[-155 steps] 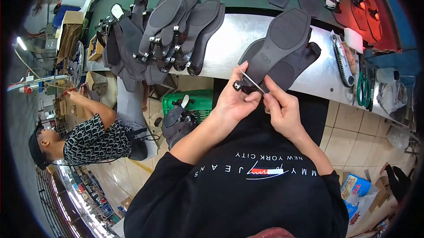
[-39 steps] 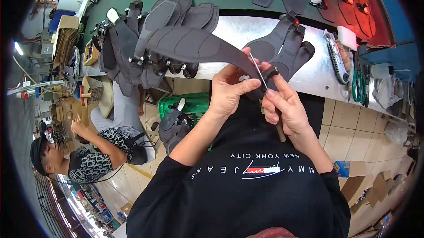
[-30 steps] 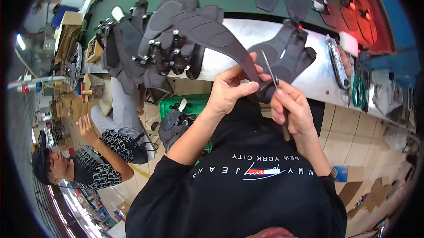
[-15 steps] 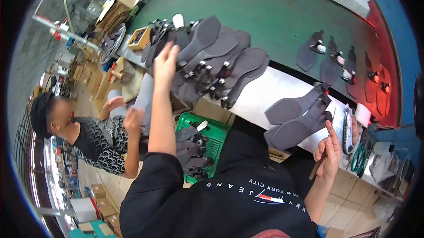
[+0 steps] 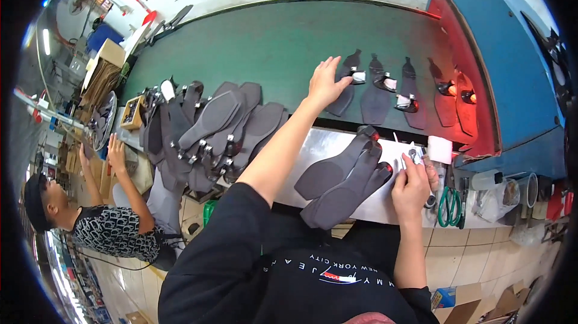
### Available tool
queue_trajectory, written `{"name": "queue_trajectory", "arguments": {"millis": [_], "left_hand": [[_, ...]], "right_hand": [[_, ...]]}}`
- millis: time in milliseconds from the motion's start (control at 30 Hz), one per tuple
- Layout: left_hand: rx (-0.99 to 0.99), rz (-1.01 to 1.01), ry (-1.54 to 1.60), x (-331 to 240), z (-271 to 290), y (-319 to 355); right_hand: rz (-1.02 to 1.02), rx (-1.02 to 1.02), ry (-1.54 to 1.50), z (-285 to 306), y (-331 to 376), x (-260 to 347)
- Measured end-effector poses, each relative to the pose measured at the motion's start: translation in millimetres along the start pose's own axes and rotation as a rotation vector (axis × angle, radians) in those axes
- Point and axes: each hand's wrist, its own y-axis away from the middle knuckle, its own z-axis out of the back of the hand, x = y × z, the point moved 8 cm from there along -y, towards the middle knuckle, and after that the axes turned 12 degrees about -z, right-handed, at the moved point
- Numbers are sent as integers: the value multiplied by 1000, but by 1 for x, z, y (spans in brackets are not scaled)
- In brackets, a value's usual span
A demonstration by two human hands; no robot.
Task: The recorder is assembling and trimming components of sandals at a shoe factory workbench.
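1. Dark sole [image 5: 342,102], fitted with a white-patched strap [image 5: 359,77], lies on a broad green tabletop [image 5: 253,47], leftmost in a row of similar pieces [image 5: 413,86].

2. Steel ledge [image 5: 328,143] runs along the near side; a heap of soles [image 5: 211,122] sits to the left, and a smaller overlapping group of soles [image 5: 343,194] rests front and centre.

3. Left hand [image 5: 328,83] reaches out over the tabletop. The reach looks best done by meeting the sole at its rim, thumb opposite fingers, with light pressure that leaves the strap unbent and the neighbouring sole [image 5: 376,107] in place.

4. Dark sole lies just beside and partly beneath that hand, to its right; the fingers extend forward, the thumb stands apart, toward the strap. Whether it touches cannot be told.

5. Right hand [image 5: 412,188], fingers bent, is near green-handled scissors [image 5: 450,206] and a white block [image 5: 440,149]; what, if anything, it pinches cannot be told.
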Motion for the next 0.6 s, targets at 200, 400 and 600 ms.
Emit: {"name": "queue_trajectory", "arguments": {"millis": [200, 400, 600], "left_hand": [[-19, -90, -19, 8, -32, -14], [90, -6, -249, 8, -29, 16], [-172, -26, 90, 0, -3, 13]], "right_hand": [[44, 27, 145, -7, -1, -3], [38, 54, 113, 5, -2, 2], [134, -106, 2, 41, 13, 29]]}}
